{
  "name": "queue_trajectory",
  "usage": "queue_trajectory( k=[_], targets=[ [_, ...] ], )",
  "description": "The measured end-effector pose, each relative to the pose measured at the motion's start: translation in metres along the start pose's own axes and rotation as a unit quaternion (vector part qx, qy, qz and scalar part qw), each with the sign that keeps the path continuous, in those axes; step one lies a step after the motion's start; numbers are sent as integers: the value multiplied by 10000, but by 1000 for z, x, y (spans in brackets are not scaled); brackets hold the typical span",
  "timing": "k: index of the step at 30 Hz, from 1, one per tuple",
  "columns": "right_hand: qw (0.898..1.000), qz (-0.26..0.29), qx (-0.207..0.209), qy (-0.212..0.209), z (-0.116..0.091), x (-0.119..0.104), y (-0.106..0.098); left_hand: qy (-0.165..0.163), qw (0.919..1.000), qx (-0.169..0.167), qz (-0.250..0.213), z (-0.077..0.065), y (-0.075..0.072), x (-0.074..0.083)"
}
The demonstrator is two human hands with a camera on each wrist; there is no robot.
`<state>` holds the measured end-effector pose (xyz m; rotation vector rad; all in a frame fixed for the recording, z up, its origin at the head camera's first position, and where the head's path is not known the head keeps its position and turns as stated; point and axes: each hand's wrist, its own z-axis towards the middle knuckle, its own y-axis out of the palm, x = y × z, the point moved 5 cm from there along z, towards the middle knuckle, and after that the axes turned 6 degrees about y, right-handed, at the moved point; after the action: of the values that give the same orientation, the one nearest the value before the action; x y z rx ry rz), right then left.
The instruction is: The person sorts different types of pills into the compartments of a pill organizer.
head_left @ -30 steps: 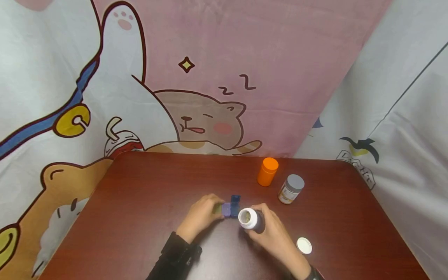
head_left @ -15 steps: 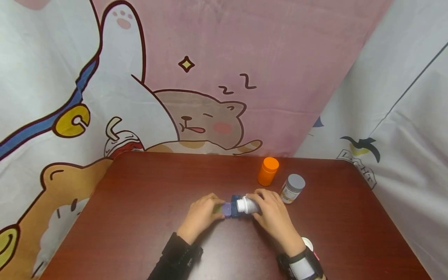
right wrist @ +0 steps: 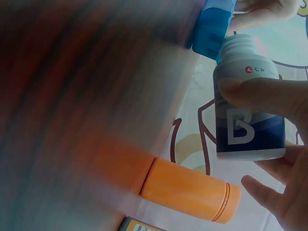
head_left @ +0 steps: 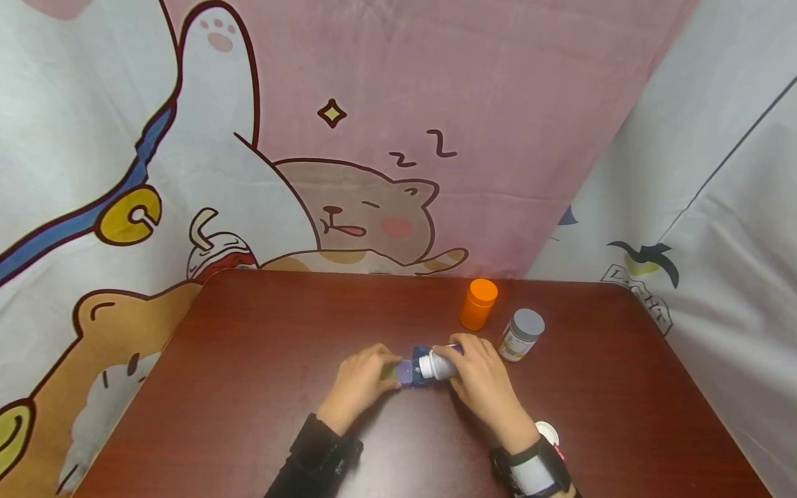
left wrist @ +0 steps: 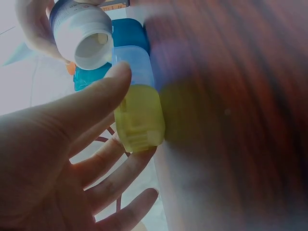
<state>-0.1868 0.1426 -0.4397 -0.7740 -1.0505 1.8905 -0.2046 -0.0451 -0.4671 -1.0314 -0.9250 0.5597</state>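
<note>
A small pill organizer (head_left: 405,373) with yellow-green, purple and blue compartments sits on the table. My left hand (head_left: 360,382) pinches its yellow-green end (left wrist: 139,118) between thumb and fingers. The blue compartment has its lid flipped up. In my right hand (head_left: 487,384) is a white and dark blue pill bottle (right wrist: 250,130), uncapped and tipped toward the left. Its mouth lies right at the blue compartment in the head view. A pale tablet (left wrist: 102,38) shows inside the bottle's mouth in the left wrist view.
Behind the right hand stand an orange bottle (head_left: 478,304) and a grey-lidded jar (head_left: 521,335). A white cap (head_left: 547,432) lies partly hidden by the right wrist. A cartoon-printed cloth (head_left: 498,104) hangs along the table's back edge.
My right hand has moved slightly away from me and tipped the bottle from mouth-up to leaning left over the blue compartment. The left hand keeps its hold on the organizer.
</note>
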Motion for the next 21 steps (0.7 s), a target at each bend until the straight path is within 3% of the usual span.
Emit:
queue_trajectory(
  k=[21],
  targets=[
    [9993,-126,91,-329,2,-5,-3,30,10000,27,53,-1,1,-1]
  ],
)
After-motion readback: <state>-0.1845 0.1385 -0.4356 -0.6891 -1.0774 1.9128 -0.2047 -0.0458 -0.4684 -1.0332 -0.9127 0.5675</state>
